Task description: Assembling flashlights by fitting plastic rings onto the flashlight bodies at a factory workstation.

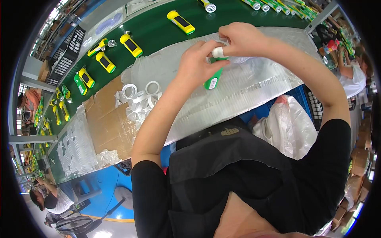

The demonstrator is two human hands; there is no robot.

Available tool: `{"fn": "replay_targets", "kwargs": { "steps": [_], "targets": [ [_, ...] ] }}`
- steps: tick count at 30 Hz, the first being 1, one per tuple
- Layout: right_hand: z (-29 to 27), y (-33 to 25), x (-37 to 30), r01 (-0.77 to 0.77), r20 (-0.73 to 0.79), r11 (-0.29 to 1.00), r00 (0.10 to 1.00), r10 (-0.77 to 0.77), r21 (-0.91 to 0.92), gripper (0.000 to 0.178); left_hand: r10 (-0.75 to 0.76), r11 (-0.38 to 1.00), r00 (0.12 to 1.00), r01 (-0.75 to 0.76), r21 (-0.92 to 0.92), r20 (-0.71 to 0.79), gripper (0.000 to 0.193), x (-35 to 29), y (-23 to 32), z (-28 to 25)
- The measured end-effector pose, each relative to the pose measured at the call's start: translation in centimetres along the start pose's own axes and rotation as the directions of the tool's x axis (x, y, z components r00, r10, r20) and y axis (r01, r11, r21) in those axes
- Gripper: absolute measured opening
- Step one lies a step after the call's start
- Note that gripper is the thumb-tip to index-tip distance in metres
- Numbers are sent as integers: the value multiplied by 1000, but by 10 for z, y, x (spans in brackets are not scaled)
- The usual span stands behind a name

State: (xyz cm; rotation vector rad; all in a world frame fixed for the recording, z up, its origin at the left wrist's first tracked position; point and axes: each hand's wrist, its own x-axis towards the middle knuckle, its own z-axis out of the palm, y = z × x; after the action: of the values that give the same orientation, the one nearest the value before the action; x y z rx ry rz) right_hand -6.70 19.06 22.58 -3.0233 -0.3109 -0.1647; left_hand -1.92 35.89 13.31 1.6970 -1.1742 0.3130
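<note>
Currently: green flashlight (214,76) upper end in hand, slip risk.
Loose clear rings (139,95) lie left of the flashlight, close by the left forearm (158,119); a careless sweep could scatter them. Left hand (193,59) grips around the flashlight's upper end. Right hand (243,39) is curled over that end from the right, can't tell on what. Uneven force there could twist the body loose; plastic-covered worktop (238,85) underneath looks slick, might let it skid.

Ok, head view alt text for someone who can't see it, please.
A person's left hand and right hand hold a green flashlight over a film-covered worktop. White rings lie to the left; yellow-and-green flashlights rest on a green belt beyond.
</note>
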Motion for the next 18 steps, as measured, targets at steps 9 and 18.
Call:
{"fn": "replay_targets", "kwargs": {
  "steps": [9,18],
  "targets": [
    [-7,-11,2,-11,168,993,985,30,-116,47,-16,999,1000,16,-33,14,40,-5,1,-5],
    [2,1,-6,280,-22,917,958,-286,283,39,-1,998,999,4,-66,41,63,-4,1,-16]
  ]
}}
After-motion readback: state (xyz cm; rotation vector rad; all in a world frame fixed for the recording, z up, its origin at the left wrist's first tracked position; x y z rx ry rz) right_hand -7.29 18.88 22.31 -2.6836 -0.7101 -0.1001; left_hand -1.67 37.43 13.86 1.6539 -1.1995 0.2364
